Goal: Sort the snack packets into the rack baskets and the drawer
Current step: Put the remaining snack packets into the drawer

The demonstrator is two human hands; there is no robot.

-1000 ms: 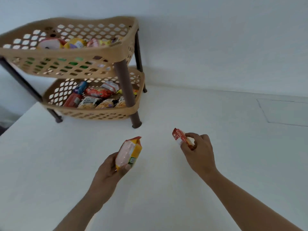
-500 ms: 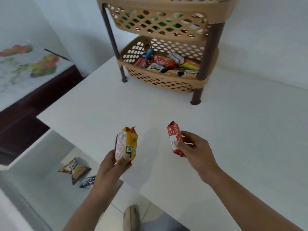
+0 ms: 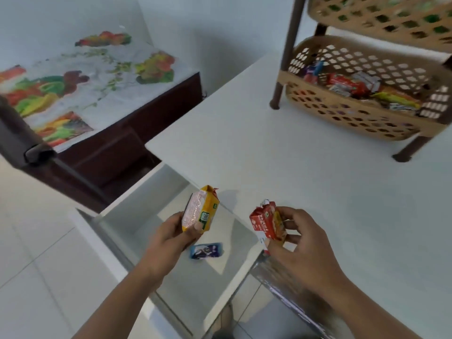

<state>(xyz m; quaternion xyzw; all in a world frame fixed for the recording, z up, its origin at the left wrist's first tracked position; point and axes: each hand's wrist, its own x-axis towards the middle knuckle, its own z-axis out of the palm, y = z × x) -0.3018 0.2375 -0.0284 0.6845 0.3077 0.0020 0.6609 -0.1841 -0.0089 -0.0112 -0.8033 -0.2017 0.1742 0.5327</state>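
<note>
Over the open drawer — each hand grips one glossy, blocky packet.

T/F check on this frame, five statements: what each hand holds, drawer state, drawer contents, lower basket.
1. The left hand holds a yellow snack packet. True.
2. The right hand is empty. False: its fingers grip a red snack packet.
3. The drawer under the white table is shut. False: it is pulled open.
4. A blue packet lies inside the drawer. True.
5. The lower rack basket is empty. False: it holds several assorted snack packets.
</note>
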